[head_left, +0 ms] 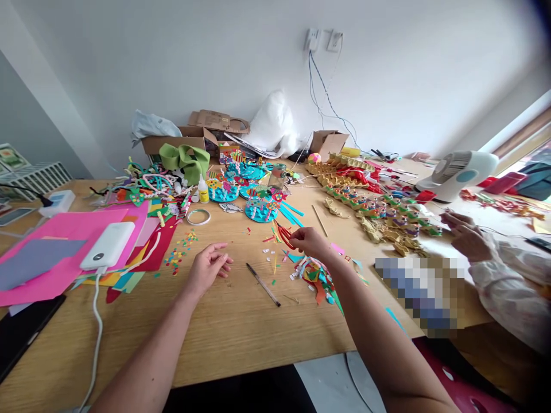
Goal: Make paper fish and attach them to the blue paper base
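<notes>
My left hand (210, 268) hovers over the table with its fingers loosely curved and apart, holding nothing. My right hand (313, 242) is closed at the red handles of what look like scissors (284, 234); the fingers partly cover them. Between my hands a pen (263, 285) lies slantwise on the wood. Below my right hand is a heap of coloured paper scraps (317, 276). Just beyond the scissors stand blue round bases with paper decorations (262, 211). Small coloured paper dots (175, 255) are scattered left of my left hand.
At left, a white power bank (107, 245) with a cable lies on pink paper (55, 229). A glue bottle (203, 190) and a tape roll (198, 217) stand further back. At right are egg-carton crafts (379, 209), a fan (458, 175) and another person's hands (471, 238).
</notes>
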`<state>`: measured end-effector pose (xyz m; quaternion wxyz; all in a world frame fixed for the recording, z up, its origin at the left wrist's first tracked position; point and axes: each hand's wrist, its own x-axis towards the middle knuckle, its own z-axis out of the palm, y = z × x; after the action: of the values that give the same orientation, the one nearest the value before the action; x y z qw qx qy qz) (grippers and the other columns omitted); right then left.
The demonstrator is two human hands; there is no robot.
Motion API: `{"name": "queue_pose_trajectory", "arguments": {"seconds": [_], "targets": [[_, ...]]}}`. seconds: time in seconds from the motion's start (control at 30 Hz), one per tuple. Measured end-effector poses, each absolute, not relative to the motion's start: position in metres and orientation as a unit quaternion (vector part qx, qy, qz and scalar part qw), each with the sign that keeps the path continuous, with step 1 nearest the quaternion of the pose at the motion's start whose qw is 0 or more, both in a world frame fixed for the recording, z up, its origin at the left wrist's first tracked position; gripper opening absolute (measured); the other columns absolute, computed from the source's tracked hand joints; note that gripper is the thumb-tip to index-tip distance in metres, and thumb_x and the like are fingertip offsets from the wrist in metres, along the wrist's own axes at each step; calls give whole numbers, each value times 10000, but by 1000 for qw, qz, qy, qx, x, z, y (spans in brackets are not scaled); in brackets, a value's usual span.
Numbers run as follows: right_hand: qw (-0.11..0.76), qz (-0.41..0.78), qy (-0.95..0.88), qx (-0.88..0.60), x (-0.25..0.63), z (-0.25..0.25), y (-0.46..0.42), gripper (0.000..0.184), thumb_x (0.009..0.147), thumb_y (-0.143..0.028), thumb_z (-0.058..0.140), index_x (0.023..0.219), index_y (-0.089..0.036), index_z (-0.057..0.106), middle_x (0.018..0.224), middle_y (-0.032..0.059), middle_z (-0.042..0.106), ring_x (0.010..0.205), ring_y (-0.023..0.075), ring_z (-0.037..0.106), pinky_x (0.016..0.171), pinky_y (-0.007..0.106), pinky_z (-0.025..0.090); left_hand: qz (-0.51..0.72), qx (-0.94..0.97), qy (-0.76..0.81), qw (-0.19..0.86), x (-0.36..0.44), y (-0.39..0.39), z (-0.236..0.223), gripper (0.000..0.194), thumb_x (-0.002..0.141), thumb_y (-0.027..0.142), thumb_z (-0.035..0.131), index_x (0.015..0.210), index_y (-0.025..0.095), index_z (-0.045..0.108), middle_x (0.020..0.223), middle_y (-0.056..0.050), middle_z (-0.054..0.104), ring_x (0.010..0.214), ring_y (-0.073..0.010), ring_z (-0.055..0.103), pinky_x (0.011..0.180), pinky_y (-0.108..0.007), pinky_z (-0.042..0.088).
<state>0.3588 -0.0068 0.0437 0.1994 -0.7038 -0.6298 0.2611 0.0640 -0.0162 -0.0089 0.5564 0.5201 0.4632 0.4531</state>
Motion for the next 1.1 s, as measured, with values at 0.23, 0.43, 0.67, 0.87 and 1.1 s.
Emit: {"name": "queue_pose_trajectory", "arguments": {"seconds": [0.23, 0.43, 0.67, 0.87, 1.1], "targets": [[294, 287, -616, -672, 351, 35, -8, 79, 702, -190, 547, 701, -137, 606, 578, -10, 600, 490, 82, 530, 464, 175, 377, 438, 546, 459, 546, 72, -20, -11, 486, 665, 368, 712, 1069, 134, 577, 746, -51, 695, 577, -155, 631, 425, -238, 516], [247, 284, -648, -662, 333, 40, -27, 106, 696, -205, 574, 752, -147, 644, 624, 1, 647, 527, 94, 545, 470, 184, 352, 443, 549, 455, 543, 72, -21, -9, 472, 656, 366, 736, 1050, 140, 608, 738, -51, 694, 569, -150, 623, 418, -229, 512], [202, 230, -697, -649, 277, 29, -80, 96, 717, -236, 592, 731, -178, 667, 683, 14, 681, 604, 120, 582, 546, 205, 369, 312, 563, 445, 623, 80, -34, -2, 483, 707, 581, 668, 785, 106, 700, 749, -127, 713, 585, -175, 650, 405, -221, 483], [205, 204, -730, -619, 262, 28, -78, 173, 829, -308, 554, 797, -194, 680, 793, 32, 703, 665, 120, 605, 583, 204, 369, 300, 526, 450, 656, 79, -36, 1, 410, 667, 509, 726, 760, 111, 701, 686, -93, 709, 531, -146, 622, 397, -207, 466], [48, 103, -686, -719, 317, 29, -42, 178, 850, -275, 542, 860, -158, 676, 892, 85, 715, 836, 192, 649, 650, 243, 387, 230, 531, 522, 626, 56, -25, 3, 283, 690, 397, 700, 620, 131, 632, 506, -53, 652, 390, -134, 568, 335, -187, 391]]}}
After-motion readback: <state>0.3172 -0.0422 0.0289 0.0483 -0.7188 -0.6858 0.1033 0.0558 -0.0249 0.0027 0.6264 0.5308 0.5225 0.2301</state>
